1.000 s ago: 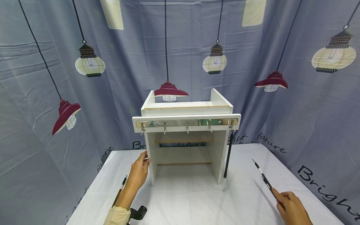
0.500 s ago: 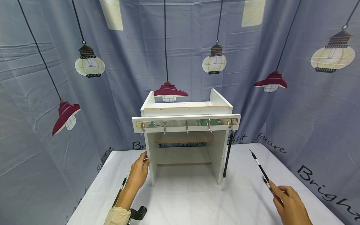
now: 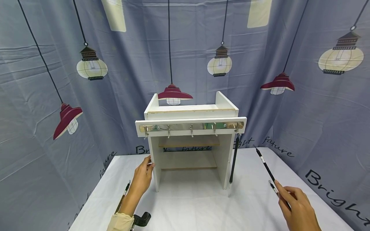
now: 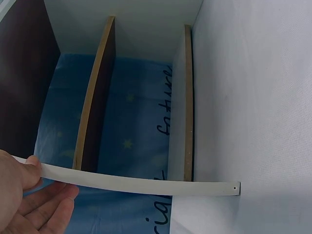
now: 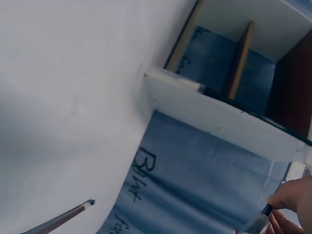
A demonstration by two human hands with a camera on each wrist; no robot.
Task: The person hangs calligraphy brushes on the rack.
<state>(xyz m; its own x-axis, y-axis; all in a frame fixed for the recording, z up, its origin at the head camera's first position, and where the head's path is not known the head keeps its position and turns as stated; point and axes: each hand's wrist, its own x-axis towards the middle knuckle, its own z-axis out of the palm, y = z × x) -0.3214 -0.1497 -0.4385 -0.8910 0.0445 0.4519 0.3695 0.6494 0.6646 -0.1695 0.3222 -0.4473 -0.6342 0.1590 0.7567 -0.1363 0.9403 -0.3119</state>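
Note:
A small white shelf (image 3: pixel 191 110) stands on the white-covered table, a row of metal hooks (image 3: pixel 191 130) along its front rail. My left hand (image 3: pixel 142 179) grips the edge of its left side panel (image 4: pixel 141 184), thumb on one face and fingers on the other. Between thumb and fingers, my right hand (image 3: pixel 299 207) holds a black calligraphy brush (image 3: pixel 266 166) that slants up to the left, its top end raised. Below it a second brush (image 3: pixel 273 186) lies on the table, partly hidden by the hand. Another brush (image 3: pixel 234 158) hangs from the rightmost hook.
Left of my forearm lies one more brush (image 3: pixel 123 196). A black object (image 3: pixel 142 219) shows at the left wrist. Behind the table (image 3: pixel 190 211) hangs a blue-grey curtain (image 3: pixel 190 41) printed with lamps.
My right hand has raised its brush up and to the left, away from the brush lying beneath it. The left hand stays on the side panel.

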